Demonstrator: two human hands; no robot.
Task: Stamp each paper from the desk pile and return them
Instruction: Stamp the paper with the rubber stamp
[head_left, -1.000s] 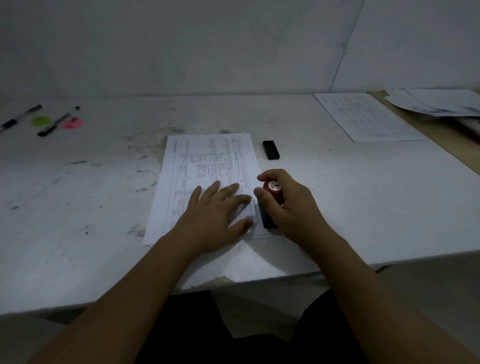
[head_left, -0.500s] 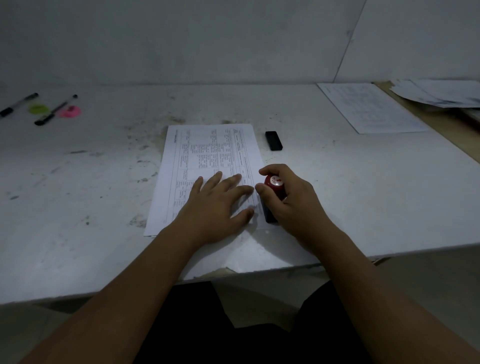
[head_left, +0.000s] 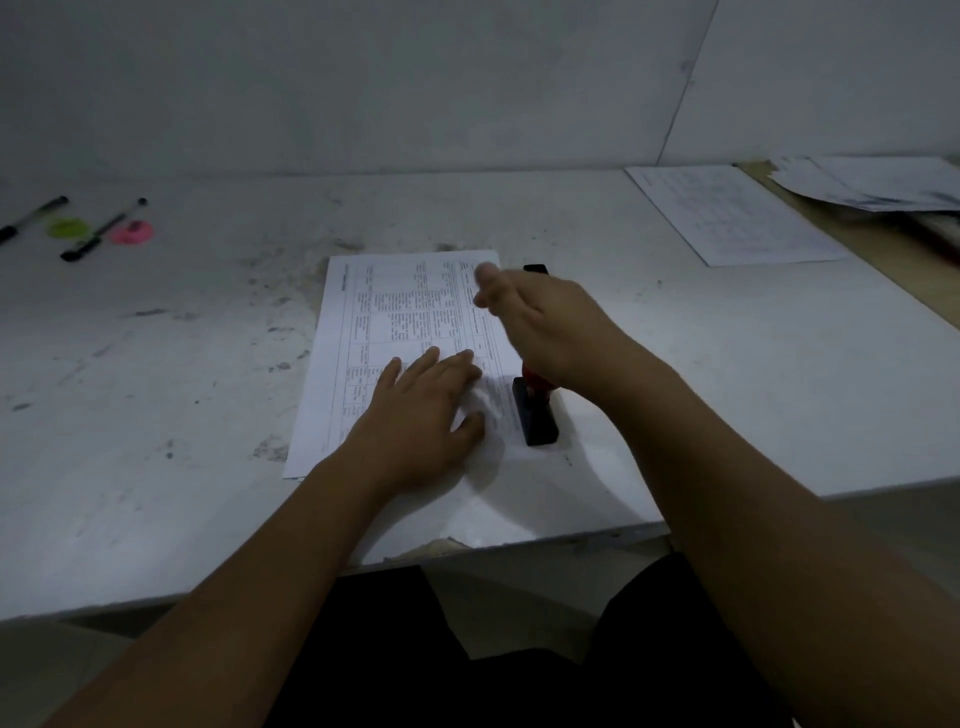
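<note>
1. Work area. We see a white desk (head_left: 182, 364) filling the middle of the frame, with scuff marks on its surface.

2. Task thing. The paper (head_left: 395, 306), a printed sheet with a table grid, lies flat at the centre of the frame. Its long side runs away from the person.

3. Left hand. The left hand (head_left: 421, 415) lies palm down on the lower right part of the paper. The fingers are straight and slightly spread, and the thumb is set apart toward the right. It presses the sheet and pinches nothing.

4. Right hand. The right hand (head_left: 550, 327) hovers above the right edge of the paper and is motion-blurred. Its fingers are extended, close together, and point toward the upper left. We see nothing held in it.

5. Stamp. The stamp (head_left: 535, 415), with a black base and red top, stands upright at the lower right edge of the paper, just right of the left thumb. The right wrist partly hides its top. We cannot tell whether the base sits on the sheet or beside it.

6. Other items.
- A small black block (head_left: 535, 268) lies just behind the right hand.
- A single sheet (head_left: 727, 213) lies in the upper right.
- Farther right, a pile of papers (head_left: 872, 182) rests on a wooden board (head_left: 883, 244).
- In the upper left are a far-left pen (head_left: 34, 218), a green disc (head_left: 67, 227), a second pen (head_left: 104, 228) and a pink disc (head_left: 132, 232).
</note>
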